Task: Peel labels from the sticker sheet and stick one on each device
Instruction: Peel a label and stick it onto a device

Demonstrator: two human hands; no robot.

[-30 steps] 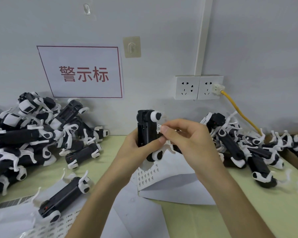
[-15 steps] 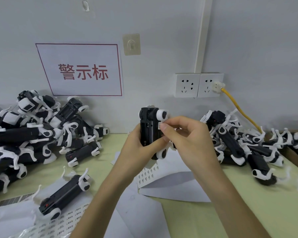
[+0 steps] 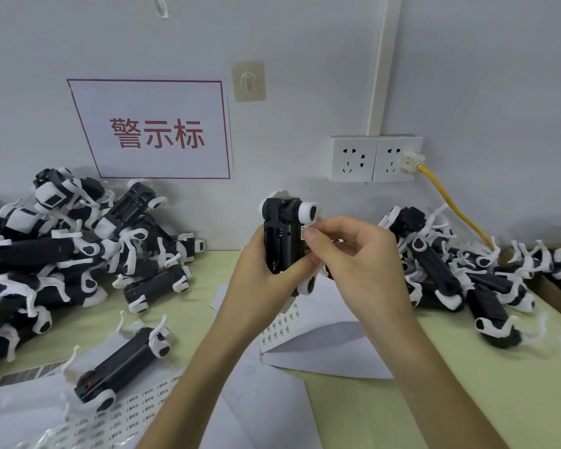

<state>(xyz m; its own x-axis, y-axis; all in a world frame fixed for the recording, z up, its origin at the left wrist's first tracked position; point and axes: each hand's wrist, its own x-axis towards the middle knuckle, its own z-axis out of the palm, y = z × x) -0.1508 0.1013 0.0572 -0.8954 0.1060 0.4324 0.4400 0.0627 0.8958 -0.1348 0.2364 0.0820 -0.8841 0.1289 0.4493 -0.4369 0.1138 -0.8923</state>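
Counter: one, pale green, as I viewed it remotely.
Device heaps: two, the left heap and the right heap, both too tangled for me to count.
Sticker sheets: two made out, the near sheet directly below the hands and the lower-left sheet.
Loose device: one, lying slantwise on paper to the left.
Held device: one, upright with its long axis vertical, between both hands.
Left hand: wrapped round its lower body from the left.
Right hand: nearer the work, thumb and forefinger pinching one label against the device's upper right edge. I judged pressing it flat came next.
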